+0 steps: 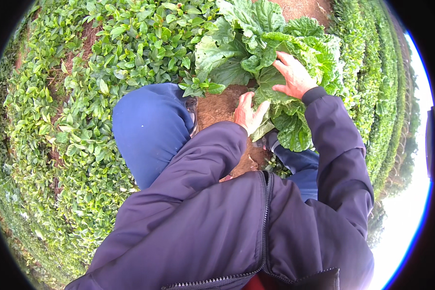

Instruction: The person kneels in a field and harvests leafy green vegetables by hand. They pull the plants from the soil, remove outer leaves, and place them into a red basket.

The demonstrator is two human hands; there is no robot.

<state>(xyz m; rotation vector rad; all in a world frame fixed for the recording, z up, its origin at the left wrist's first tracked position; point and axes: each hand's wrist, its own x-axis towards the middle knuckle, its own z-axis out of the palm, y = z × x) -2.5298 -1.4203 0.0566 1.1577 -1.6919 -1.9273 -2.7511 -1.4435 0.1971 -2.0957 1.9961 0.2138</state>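
Note:
A large leafy green plant [235, 58], with broad crinkled leaves and some small holes in them, spreads in front of me at the upper middle. My right hand [293, 75] lies over its inner leaves, fingers spread and touching them. Lower and to the left, my left hand [249, 113] is beside the plant's lower leaves, its thumb and fingers apart. Whether its fingertips touch a leaf is unclear. The base of the plant is hidden under the leaves.
Dense rows of leafy shrubs [145, 47] stand at left, and more hedge-like rows [377, 90] run along the right. Reddish-brown soil [217, 108] shows between my legs. My bent knee in blue trousers [150, 127] presses near the left shrubs. A shoe [264, 140] rests by the lower leaves.

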